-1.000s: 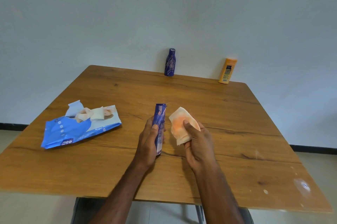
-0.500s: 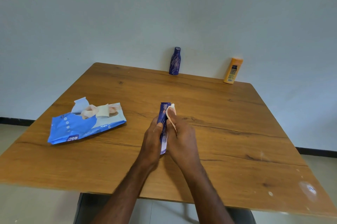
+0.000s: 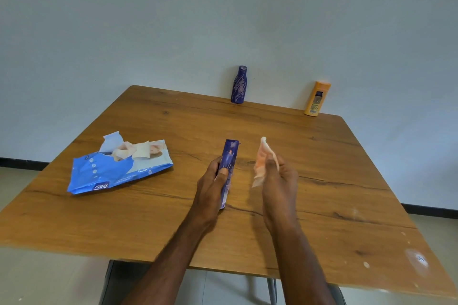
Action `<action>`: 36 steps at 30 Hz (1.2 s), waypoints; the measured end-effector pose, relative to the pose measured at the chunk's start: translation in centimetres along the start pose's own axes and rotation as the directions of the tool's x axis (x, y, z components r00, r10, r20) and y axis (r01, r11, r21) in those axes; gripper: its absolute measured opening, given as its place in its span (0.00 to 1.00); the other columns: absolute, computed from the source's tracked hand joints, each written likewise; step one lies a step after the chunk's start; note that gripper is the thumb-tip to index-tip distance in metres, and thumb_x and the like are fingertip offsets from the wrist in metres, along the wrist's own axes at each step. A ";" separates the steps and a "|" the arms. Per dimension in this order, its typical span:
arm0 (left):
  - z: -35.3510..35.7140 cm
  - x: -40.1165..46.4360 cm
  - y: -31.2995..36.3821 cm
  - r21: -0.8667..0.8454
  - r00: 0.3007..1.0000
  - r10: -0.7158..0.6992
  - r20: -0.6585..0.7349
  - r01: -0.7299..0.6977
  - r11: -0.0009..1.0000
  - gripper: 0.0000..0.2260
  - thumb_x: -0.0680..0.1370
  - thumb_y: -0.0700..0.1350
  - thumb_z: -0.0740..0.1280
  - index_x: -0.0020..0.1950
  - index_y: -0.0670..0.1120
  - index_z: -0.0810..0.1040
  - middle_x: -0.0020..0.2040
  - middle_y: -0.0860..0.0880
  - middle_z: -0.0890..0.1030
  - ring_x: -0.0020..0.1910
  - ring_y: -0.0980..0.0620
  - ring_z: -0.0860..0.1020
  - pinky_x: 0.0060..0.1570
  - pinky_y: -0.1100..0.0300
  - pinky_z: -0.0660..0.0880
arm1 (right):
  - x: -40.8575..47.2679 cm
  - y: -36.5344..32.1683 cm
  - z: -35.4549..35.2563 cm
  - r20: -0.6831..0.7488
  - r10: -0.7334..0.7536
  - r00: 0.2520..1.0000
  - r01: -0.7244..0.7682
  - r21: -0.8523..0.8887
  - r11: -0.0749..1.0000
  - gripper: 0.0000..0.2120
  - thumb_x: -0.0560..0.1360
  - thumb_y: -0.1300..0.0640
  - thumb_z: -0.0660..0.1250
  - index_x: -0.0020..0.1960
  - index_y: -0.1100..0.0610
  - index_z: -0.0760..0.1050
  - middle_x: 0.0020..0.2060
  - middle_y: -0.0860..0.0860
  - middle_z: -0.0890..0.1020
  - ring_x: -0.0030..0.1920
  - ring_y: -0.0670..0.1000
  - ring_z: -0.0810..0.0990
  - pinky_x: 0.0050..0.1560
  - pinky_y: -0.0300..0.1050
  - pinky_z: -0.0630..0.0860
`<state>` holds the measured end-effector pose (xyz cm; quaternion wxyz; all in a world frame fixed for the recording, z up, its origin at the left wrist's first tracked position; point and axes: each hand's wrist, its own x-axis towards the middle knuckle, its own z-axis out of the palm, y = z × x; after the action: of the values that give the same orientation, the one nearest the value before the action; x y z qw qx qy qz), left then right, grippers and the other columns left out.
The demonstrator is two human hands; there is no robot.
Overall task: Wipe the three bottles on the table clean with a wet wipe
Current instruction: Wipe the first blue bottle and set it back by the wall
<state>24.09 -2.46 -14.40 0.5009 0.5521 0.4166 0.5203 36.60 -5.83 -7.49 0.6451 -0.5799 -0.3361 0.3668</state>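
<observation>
Change: half a second ago the wipe [image 3: 263, 161] was pressed against the blue tube [image 3: 228, 170]; now it is drawn off to the right, apart from it.
Left hand [image 3: 215, 188]: fingers wrapped round the tube's lower half, thumb on its front; tube upright, leaning slightly right, near the desk's middle.
Right hand [image 3: 278, 180]: fingers pinch the crumpled wipe, which stands up above them.
Other bottles: dark blue bottle [image 3: 239, 84] and orange bottle [image 3: 317, 98] upright at the desk's [image 3: 334, 180] far edge, well apart.
Wipes pack [image 3: 116, 168]: lies open, left of the hands.
Open room: bare wood right of the right hand and between the hands and the far bottles.
</observation>
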 end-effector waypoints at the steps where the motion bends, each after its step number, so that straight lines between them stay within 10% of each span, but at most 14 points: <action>1: 0.1 0.0 0.0 0.016 1.000 0.011 0.007 -0.011 1.000 0.22 0.78 0.60 0.61 0.68 0.51 0.74 0.49 0.46 0.81 0.44 0.47 0.77 0.47 0.45 0.75 | -0.2 0.3 0.3 0.031 -0.045 0.999 0.048 -0.085 0.995 0.14 0.84 0.57 0.60 0.61 0.44 0.81 0.50 0.45 0.86 0.51 0.46 0.83 0.56 0.49 0.80; 11: 0.2 -0.6 0.2 0.131 0.996 0.087 0.023 -0.089 0.987 0.21 0.81 0.42 0.67 0.72 0.56 0.69 0.63 0.52 0.79 0.62 0.48 0.79 0.61 0.49 0.78 | -1.8 0.9 2.7 0.161 -0.165 0.973 0.213 -0.351 0.912 0.18 0.84 0.58 0.59 0.72 0.52 0.74 0.60 0.49 0.83 0.55 0.42 0.81 0.52 0.33 0.78; 19: 0.5 -0.4 0.0 0.259 0.984 0.176 0.009 -0.172 0.951 0.24 0.79 0.52 0.69 0.73 0.52 0.68 0.65 0.54 0.76 0.63 0.54 0.77 0.60 0.60 0.76 | -3.0 -0.6 2.5 0.307 -0.270 0.913 0.398 -0.521 0.755 0.18 0.84 0.57 0.60 0.73 0.50 0.71 0.59 0.49 0.83 0.52 0.39 0.81 0.49 0.28 0.76; 23: 0.5 -0.2 -0.1 0.313 0.984 0.179 0.020 -0.176 0.933 0.21 0.77 0.54 0.68 0.69 0.59 0.69 0.60 0.60 0.77 0.60 0.56 0.77 0.56 0.62 0.76 | -3.1 -1.0 3.0 0.348 -0.288 0.892 0.404 -0.327 0.854 0.16 0.83 0.60 0.60 0.66 0.50 0.79 0.61 0.40 0.82 0.59 0.34 0.78 0.62 0.35 0.76; 28: 0.0 -0.4 -0.4 0.228 0.990 0.139 -0.037 -0.127 0.965 0.27 0.77 0.58 0.66 0.74 0.55 0.64 0.64 0.51 0.75 0.61 0.54 0.77 0.56 0.63 0.76 | -1.3 -1.6 0.6 0.041 -0.161 0.986 0.160 0.020 0.987 0.13 0.84 0.58 0.59 0.59 0.49 0.82 0.45 0.46 0.85 0.41 0.40 0.80 0.39 0.36 0.76; 33: 0.2 -0.3 -0.4 0.218 0.990 0.139 -0.027 -0.130 0.967 0.25 0.79 0.51 0.70 0.73 0.58 0.64 0.65 0.53 0.74 0.62 0.57 0.76 0.56 0.66 0.75 | -0.2 0.3 0.3 0.109 -0.225 0.968 0.248 -0.309 0.918 0.16 0.84 0.57 0.60 0.69 0.46 0.76 0.54 0.38 0.83 0.52 0.43 0.82 0.51 0.42 0.81; 36: 0.2 -0.4 -0.4 0.201 0.990 0.142 -0.028 -0.133 0.971 0.25 0.80 0.45 0.69 0.74 0.55 0.64 0.67 0.54 0.73 0.64 0.60 0.75 0.58 0.68 0.74 | -1.1 1.1 1.4 0.274 -0.228 0.934 0.331 -0.431 0.839 0.18 0.83 0.61 0.60 0.71 0.50 0.73 0.60 0.47 0.82 0.56 0.41 0.81 0.52 0.29 0.76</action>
<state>24.30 -2.85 -14.82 0.3973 0.6156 0.4376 0.5212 34.73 -6.04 -8.46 0.4923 -0.6207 -0.5630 0.2353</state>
